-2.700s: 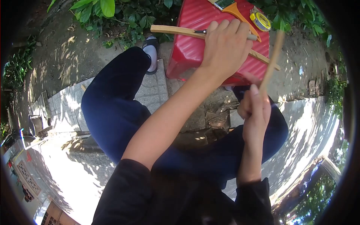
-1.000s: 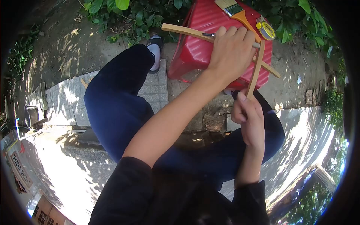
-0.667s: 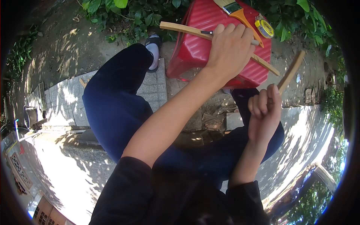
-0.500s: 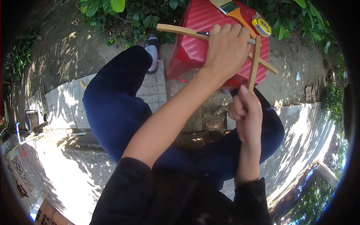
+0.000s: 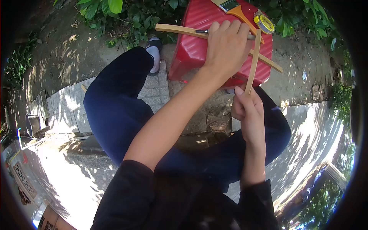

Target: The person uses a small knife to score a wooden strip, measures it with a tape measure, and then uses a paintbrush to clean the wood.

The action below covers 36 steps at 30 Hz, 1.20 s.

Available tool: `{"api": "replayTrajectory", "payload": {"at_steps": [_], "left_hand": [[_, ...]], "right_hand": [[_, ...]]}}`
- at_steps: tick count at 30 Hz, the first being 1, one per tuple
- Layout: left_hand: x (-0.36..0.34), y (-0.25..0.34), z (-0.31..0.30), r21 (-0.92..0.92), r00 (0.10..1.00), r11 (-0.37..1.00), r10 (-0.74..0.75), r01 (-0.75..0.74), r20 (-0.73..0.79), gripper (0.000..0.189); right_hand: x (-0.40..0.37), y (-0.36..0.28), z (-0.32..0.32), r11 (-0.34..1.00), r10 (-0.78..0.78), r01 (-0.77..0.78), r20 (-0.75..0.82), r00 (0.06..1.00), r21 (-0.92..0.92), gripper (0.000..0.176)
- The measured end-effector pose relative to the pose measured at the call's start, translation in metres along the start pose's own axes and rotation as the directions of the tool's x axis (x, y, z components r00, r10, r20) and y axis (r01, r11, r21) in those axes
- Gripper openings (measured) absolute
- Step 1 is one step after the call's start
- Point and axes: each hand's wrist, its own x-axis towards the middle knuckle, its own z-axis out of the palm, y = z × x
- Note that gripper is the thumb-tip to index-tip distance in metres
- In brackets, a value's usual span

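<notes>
A long wooden stick (image 5: 172, 28) lies slantwise across a red plastic stool (image 5: 191, 57), its other end sticking out at the lower right. My left hand (image 5: 229, 48) is closed over the middle of the stick, back of the hand up, fingertips hidden. Under the same hand runs a slim pen-like tool (image 5: 201, 31), its dark tip showing at the left and a grey end at the right. My right hand (image 5: 249, 111) pinches the near end of a thin wooden strip (image 5: 253, 63) between thumb and fingers. That strip rises across the stick, its far end beside the tool's grey end.
A paintbrush (image 5: 242, 15) with an orange handle and a yellow tape measure (image 5: 264, 23) lie at the stool's far side. Leafy plants (image 5: 134, 23) grow behind it. My knees (image 5: 115, 99) are spread on both sides, over paving slabs (image 5: 155, 90) and soil.
The strip in my right hand has turned slightly, its far end shifting up and left. Both hands and the stool appear a little further left in view. Both grips stay closed.
</notes>
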Motion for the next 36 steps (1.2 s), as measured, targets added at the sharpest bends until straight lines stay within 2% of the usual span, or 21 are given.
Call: {"api": "replayTrajectory", "payload": {"at_steps": [3, 4, 5, 7, 8, 11, 12, 13, 15, 19, 20, 21, 23, 25, 27, 28, 29, 31, 33, 35, 36], "left_hand": [[-0.003, -0.001, 0.0, 0.026, 0.999, 0.999, 0.036, -0.035, -0.034, 0.016], [-0.006, -0.003, 0.0, 0.025, 0.999, 0.999, 0.031, -0.03, -0.037, 0.016], [-0.005, -0.004, 0.001, 0.015, 0.998, 0.999, 0.038, -0.037, -0.043, 0.016], [0.0, -0.002, 0.004, -0.003, 0.997, 0.999, 0.051, -0.051, -0.055, 0.016], [0.0, -0.002, 0.004, -0.004, 0.997, 0.999, 0.051, -0.051, -0.051, 0.016], [-0.004, -0.006, 0.002, 0.021, 0.997, 0.999, 0.04, -0.039, -0.06, 0.016], [-0.003, -0.004, 0.003, 0.021, 0.997, 0.999, 0.05, -0.049, -0.063, 0.016], [-0.002, -0.003, 0.002, 0.02, 0.998, 0.999, 0.039, -0.039, -0.043, 0.016], [-0.001, -0.003, 0.0, 0.021, 1.0, 1.0, 0.01, -0.01, -0.011, 0.016], [-0.006, -0.006, 0.0, 0.025, 0.998, 0.999, 0.031, -0.03, -0.051, 0.016], [-0.006, -0.006, 0.0, 0.026, 0.998, 0.999, 0.039, -0.038, -0.05, 0.016], [-0.003, -0.004, 0.001, 0.022, 0.997, 0.998, 0.051, -0.05, -0.054, 0.016], [0.0, -0.002, 0.003, 0.008, 0.997, 0.998, 0.06, -0.06, -0.052, 0.015], [-0.004, -0.005, 0.002, 0.014, 0.998, 0.999, 0.046, -0.045, -0.048, 0.015], [-0.007, -0.008, 0.001, 0.042, 0.998, 0.998, 0.047, -0.045, -0.052, 0.015], [-0.004, -0.006, 0.002, 0.046, 0.997, 0.997, 0.062, -0.06, -0.055, 0.015], [-0.002, -0.005, 0.003, 0.039, 0.997, 0.998, 0.057, -0.055, -0.043, 0.015], [-0.003, -0.005, 0.001, 0.034, 0.999, 0.999, 0.028, -0.027, -0.02, 0.015], [-0.003, -0.005, 0.003, 0.04, 0.998, 0.998, 0.043, -0.041, -0.048, 0.016], [-0.006, -0.006, 0.0, 0.038, 0.999, 0.999, 0.04, -0.039, -0.036, 0.016], [-0.006, -0.006, -0.001, 0.029, 0.999, 0.999, 0.036, -0.035, -0.021, 0.016]], "right_hand": [[0.007, -0.004, -0.025, 0.859, -0.288, 0.334, -0.174, 0.942, 0.388, 0.036], [0.009, 0.001, -0.021, 0.8, -0.354, 0.434, -0.258, 0.899, 0.415, 0.036], [0.009, 0.008, -0.016, 0.816, -0.269, 0.36, -0.253, 0.929, 0.453, 0.034], [0.001, 0.0, -0.009, 0.997, 0.002, -0.003, 0.015, 1.0, 0.071, 0.03], [0.001, 0.004, -0.011, 0.951, -0.096, 0.1, -0.026, 0.995, 0.294, 0.029], [0.009, 0.0, -0.029, 0.794, -0.368, 0.453, -0.274, 0.889, 0.405, 0.031], [0.009, 0.003, -0.021, 0.774, -0.37, 0.464, -0.286, 0.884, 0.432, 0.03], [0.008, 0.007, -0.013, 0.88, -0.196, 0.275, -0.231, 0.953, 0.388, 0.029], [0.002, 0.007, -0.005, 0.974, -0.04, 0.031, 0.038, 0.998, 0.223, 0.027], [0.008, 0.001, -0.021, 0.767, -0.391, 0.478, -0.279, 0.877, 0.429, 0.029], [0.005, 0.005, -0.016, 0.823, -0.365, 0.426, -0.226, 0.903, 0.376, 0.038], [0.004, 0.008, -0.01, 0.95, -0.16, 0.197, -0.167, 0.973, 0.242, 0.038], [0.0, 0.008, -0.005, 0.992, 0.019, -0.019, -0.001, 1.0, 0.128, 0.037], [0.006, 0.005, -0.02, 0.905, -0.197, 0.233, -0.135, 0.971, 0.356, 0.028], [0.007, 0.001, -0.02, 0.813, -0.321, 0.403, -0.255, 0.912, 0.42, 0.03], [0.007, 0.009, -0.018, 0.83, -0.259, 0.328, -0.209, 0.943, 0.451, 0.028], [0.003, 0.007, -0.015, 0.97, -0.112, 0.126, -0.076, 0.991, 0.209, 0.027], [0.003, 0.011, -0.011, 0.988, -0.097, 0.097, -0.005, 0.995, 0.122, 0.025], [0.007, 0.003, -0.014, 0.888, -0.299, 0.356, -0.224, 0.928, 0.29, 0.025], [0.009, 0.009, -0.016, 0.814, -0.346, 0.421, -0.247, 0.905, 0.401, 0.026], [0.005, 0.007, -0.013, 0.948, -0.22, 0.238, -0.108, 0.97, 0.209, 0.027]]}}
